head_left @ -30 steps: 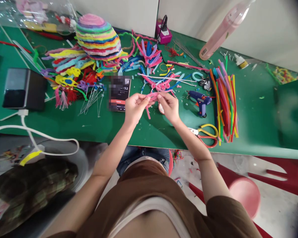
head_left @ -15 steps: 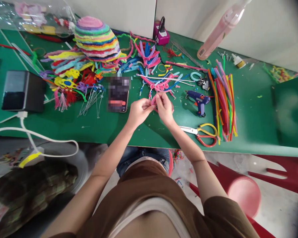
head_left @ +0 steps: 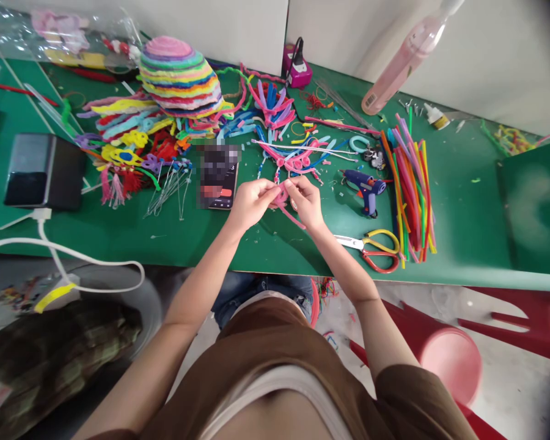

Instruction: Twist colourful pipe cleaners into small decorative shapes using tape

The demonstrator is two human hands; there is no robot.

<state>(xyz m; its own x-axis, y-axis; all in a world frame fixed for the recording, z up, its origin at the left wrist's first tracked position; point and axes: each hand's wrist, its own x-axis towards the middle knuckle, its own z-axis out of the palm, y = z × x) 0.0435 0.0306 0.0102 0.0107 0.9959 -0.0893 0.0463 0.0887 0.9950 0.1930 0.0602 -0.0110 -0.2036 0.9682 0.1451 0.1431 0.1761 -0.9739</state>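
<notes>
Both hands meet over the near middle of the green table (head_left: 119,235), pinched on one pink pipe cleaner (head_left: 285,205). The left hand (head_left: 251,203) nips its upper bend with fingers closed narrow; the right hand (head_left: 306,201) grips the other side just beside it, thumb and forefinger tight. A second ago the piece ran flatter between the hands with a short end hanging below the left; half a second ago it was curled into a small loop high between the fingertips. Now the loop sits lower and a free tail slants down to the right, under the right hand, which reads as a bend or twist being worked in. A phone (head_left: 219,176) lies just left of the hands, a glue gun (head_left: 365,186) and scissors (head_left: 374,247) to the right, near a bundle of coloured stems (head_left: 412,183).
</notes>
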